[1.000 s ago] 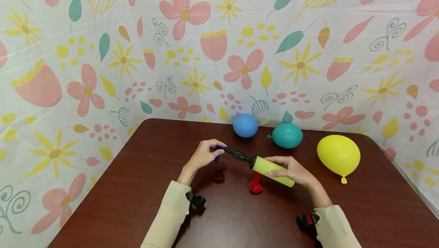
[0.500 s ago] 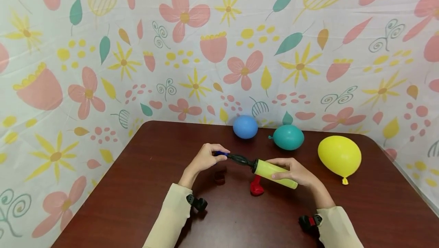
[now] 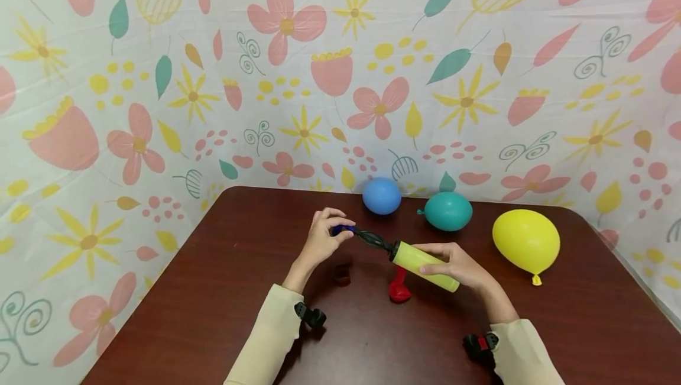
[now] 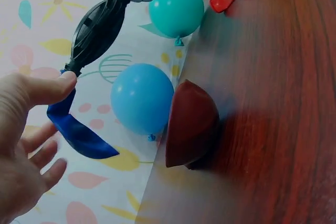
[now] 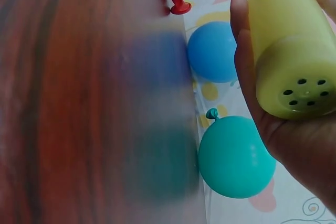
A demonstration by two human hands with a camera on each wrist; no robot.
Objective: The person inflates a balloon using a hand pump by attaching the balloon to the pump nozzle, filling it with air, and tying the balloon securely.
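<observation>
My right hand (image 3: 456,262) grips the pale yellow barrel of a balloon pump (image 3: 417,262), held tilted above the table with its black nozzle end toward the left. Vent holes show in the barrel's end in the right wrist view. My left hand (image 3: 317,243) pinches the neck of a limp dark blue balloon (image 4: 79,134) at the nozzle tip, between thumb and a finger that is mostly hidden. The other left fingers are spread apart behind the balloon. Beneath the hands lie a flat red balloon (image 3: 399,291) and a dark brownish-red balloon (image 3: 341,275), also uninflated.
Along the table's back edge sit an inflated blue balloon (image 3: 381,196) and a teal one (image 3: 448,212). A larger yellow balloon (image 3: 525,239) rests at the right. Behind the brown table (image 3: 223,290) hangs a flowered cloth (image 3: 213,77).
Over the second, the dark blue balloon's hanging end has swung out of sight behind my left fingers. My left hand has tipped upward slightly since half a second ago. The right hand keeps its grip.
</observation>
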